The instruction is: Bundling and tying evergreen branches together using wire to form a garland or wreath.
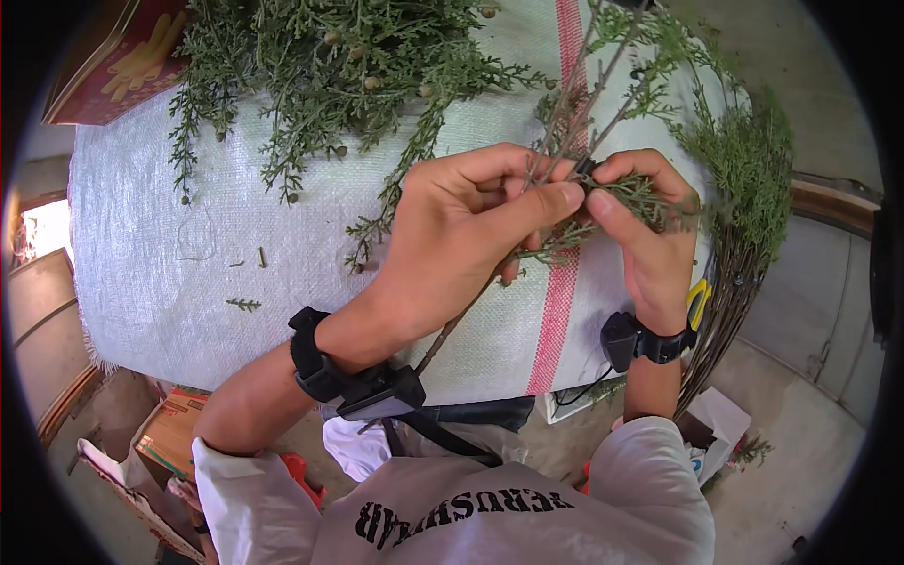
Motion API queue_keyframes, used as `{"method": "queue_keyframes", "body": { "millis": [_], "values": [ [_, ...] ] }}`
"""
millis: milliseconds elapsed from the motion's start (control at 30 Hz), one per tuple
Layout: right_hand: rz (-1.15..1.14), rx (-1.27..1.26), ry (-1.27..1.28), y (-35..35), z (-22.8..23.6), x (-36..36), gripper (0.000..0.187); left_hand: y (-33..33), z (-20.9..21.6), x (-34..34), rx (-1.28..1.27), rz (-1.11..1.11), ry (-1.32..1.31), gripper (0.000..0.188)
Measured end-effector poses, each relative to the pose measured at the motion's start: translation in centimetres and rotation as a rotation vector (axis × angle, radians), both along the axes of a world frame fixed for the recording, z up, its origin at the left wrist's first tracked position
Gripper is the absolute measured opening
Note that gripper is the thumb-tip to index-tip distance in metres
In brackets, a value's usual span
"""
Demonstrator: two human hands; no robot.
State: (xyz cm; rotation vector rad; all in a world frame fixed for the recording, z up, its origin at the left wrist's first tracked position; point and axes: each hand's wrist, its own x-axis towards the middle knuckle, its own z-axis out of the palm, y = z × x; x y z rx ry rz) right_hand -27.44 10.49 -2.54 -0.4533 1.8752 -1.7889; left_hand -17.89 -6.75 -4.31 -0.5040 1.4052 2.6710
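Observation:
My left hand (443,235) is closed round several thin brown stems (570,99) that rise past its fingers, and one stem runs down below the palm. Thumb and forefinger of my right hand (654,250) pinch a green evergreen sprig (638,198) close against the left thumb tip. Where the fingertips meet, a small black piece (586,167) sits on the stems; its kind is too small to make out. The fingers partly hide the joint between sprig and stems. Both hands are above a white woven sack (245,235) with a red stripe.
A heap of evergreen branches (348,75) with small round cones lies at the far side. At the right edge lies a bundle of long-stemmed greenery (753,179), with a yellow scissor handle (698,303) nearby. A red box (122,66) stands far left; a cardboard carton (174,428) is lower left.

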Motion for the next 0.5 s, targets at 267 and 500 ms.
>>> {"method": "queue_keyframes", "body": {
  "millis": [267, 500],
  "values": [
    [0.120, 0.105, 0.661, 0.0, 1.3, -0.2, 0.015, 0.1, 0.1, -0.1, -0.029, 0.011, 0.028, 0.021],
    [0.072, 0.042, 0.506, 0.0, 0.9, -0.2, 0.015, 0.4, -0.1, 0.0, -0.062, 0.006, 0.038, 0.019]
  ]
}}
